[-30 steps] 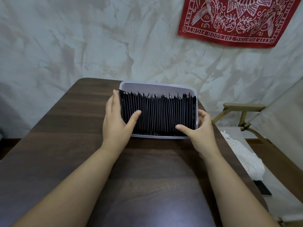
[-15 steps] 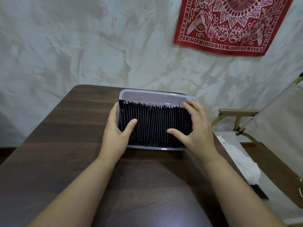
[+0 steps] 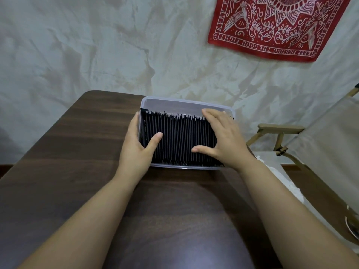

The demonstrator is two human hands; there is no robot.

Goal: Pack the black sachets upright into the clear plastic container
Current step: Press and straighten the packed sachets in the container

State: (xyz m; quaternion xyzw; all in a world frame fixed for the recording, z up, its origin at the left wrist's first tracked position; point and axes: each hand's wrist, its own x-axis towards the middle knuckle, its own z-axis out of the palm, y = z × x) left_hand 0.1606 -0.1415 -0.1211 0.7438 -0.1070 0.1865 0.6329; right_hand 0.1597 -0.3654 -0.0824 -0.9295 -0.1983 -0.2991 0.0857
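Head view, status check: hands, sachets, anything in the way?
Left hand braces left end of container, thumb on sachets. Right hand flat on sachets at right end. Sachets upright, row fills container. Nothing blocking seen.

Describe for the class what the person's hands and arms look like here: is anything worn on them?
Nothing worn shows. The left hand and right hand are bare, with no gloves or rings visible. Both forearms are bare to the frame's lower edge, with no sleeves, watch or bracelets.
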